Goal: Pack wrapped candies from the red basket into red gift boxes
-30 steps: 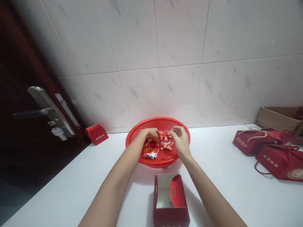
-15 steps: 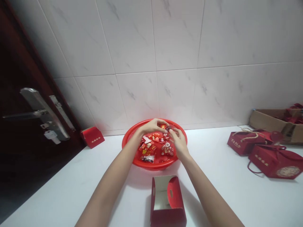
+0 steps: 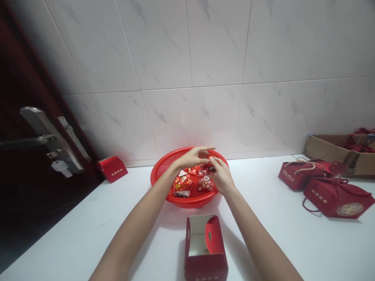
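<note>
Close together above the far right part of a round red plastic mesh basket (image 3: 160,175): left hand (image 3: 195,157) and right hand (image 3: 222,175), tip to tip or nearly so. Parted at thumb and forefinger on the left, curled inward on the right. Between them, a small glossy red wrapped piece (image 3: 211,157); cannot tell whether gripped, or by which hand. Below, inside the basket: a flat dark-red printed packet (image 3: 205,184), a shiny red packet with a black-and-white lower part (image 3: 182,192), and little red-and-white wrapped pieces (image 3: 192,171). Probably light, all of it, and slippery outside (slick film, judging by the gloss). Best pinched at an edge or wrapper end, not squeezed hard in the middle, in case of fragile contents. Nearer, apart from the basket, an open-topped maroon cardboard box (image 3: 206,267); likely light and stiff, best held by its walls. Underneath, a smooth white tabletop (image 3: 140,187).
</note>
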`<state>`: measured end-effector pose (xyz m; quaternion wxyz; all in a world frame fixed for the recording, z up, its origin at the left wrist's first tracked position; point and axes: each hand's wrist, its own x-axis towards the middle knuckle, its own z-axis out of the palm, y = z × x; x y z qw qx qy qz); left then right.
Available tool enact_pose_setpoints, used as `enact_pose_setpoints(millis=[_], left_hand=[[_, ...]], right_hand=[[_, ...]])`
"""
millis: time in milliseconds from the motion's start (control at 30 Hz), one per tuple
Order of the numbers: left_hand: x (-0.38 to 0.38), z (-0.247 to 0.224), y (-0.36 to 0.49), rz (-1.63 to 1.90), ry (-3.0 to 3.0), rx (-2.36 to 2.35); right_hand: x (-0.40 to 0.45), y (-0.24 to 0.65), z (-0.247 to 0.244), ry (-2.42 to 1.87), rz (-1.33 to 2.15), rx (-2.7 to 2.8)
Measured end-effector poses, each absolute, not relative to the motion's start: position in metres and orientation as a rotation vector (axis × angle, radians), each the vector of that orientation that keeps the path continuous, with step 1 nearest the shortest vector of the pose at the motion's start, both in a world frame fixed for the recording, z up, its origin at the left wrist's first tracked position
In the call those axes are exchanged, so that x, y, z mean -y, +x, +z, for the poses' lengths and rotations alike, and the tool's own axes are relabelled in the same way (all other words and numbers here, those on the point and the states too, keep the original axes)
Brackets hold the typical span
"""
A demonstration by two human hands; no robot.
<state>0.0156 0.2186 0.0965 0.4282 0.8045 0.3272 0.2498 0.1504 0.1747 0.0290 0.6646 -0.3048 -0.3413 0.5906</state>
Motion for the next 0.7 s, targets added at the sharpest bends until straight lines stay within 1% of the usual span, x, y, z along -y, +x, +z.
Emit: enact_pose_setpoints(millis=[167, 233, 267, 367, 433, 567, 700], left_hand=[[-0.237, 0.081, 0.019, 0.896, 1.902, -0.861], [-0.245, 0.071, 0.02, 0.894, 1.909, -0.981], [-0.248, 0.066, 0.02, 0.793, 1.97, -1.049], [-0.249, 0.048, 0.023, 0.264, 2.235, -1.159], [-0.246, 0.037, 0.026, -0.002, 2.313, -1.177], [-0.24, 0.022, 0.033, -0.163, 2.325, -1.263], [-0.241, 0.026, 0.028, -0.151, 2.327, -1.296]], right_hand=[[-0.179, 0.15, 0.022, -0.658, 1.216, 0.705], [-0.181, 0.15, 0.02, -0.673, 1.162, 0.686], [-0.182, 0.15, 0.019, -0.676, 1.149, 0.663], [-0.183, 0.15, 0.02, -0.638, 1.177, 0.536], [-0.182, 0.15, 0.023, -0.603, 1.213, 0.452], [-0.18, 0.15, 0.027, -0.578, 1.243, 0.378], [-0.18, 0.151, 0.028, -0.539, 1.264, 0.378]])
